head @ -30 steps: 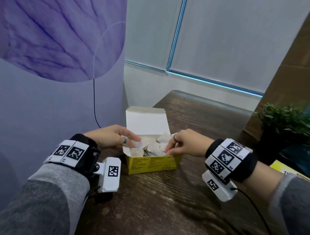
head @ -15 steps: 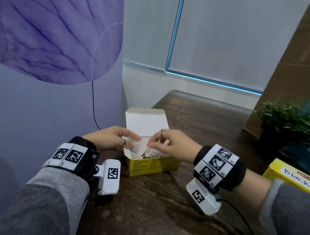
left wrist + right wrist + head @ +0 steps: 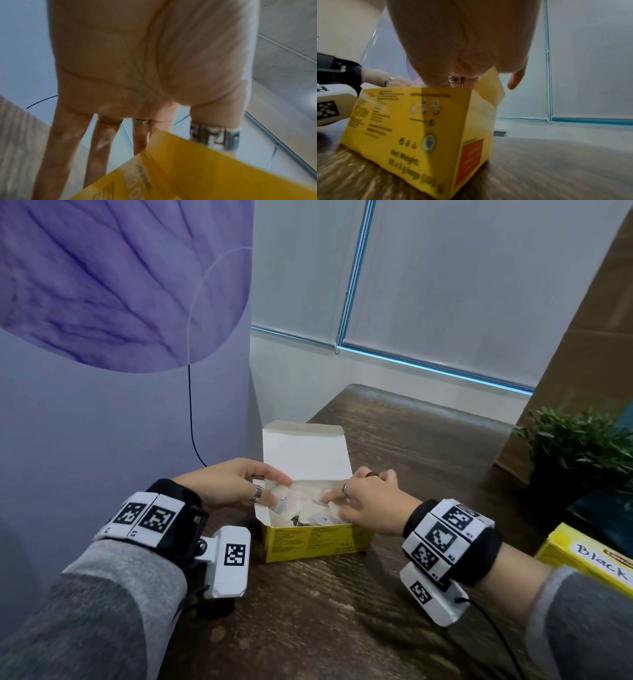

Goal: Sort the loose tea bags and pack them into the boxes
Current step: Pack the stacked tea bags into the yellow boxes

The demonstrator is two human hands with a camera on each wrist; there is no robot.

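Many white paper tea bags (image 3: pixel 301 503) are already heaped in the open yellow cardboard box (image 3: pixel 313 544) on the dark wooden surface (image 3: pixel 342 611), being pressed by left hand (image 3: pixel 229 484) and right hand (image 3: pixel 371 503); each grip unclear; closing remains.

The open cardboard tea box (image 3: pixel 311 542) is bright yellow outside with small black writing, an orange-red patch (image 3: pixel 470 159) on its end, and a white lid inside. The soft paper tea bags (image 3: pixel 308 501) in it are white. The wooden table (image 3: pixel 342 611) is dark brown with streaky grain. At its right edge, a second yellow box (image 3: pixel 589 556) has a white label with black handwriting.
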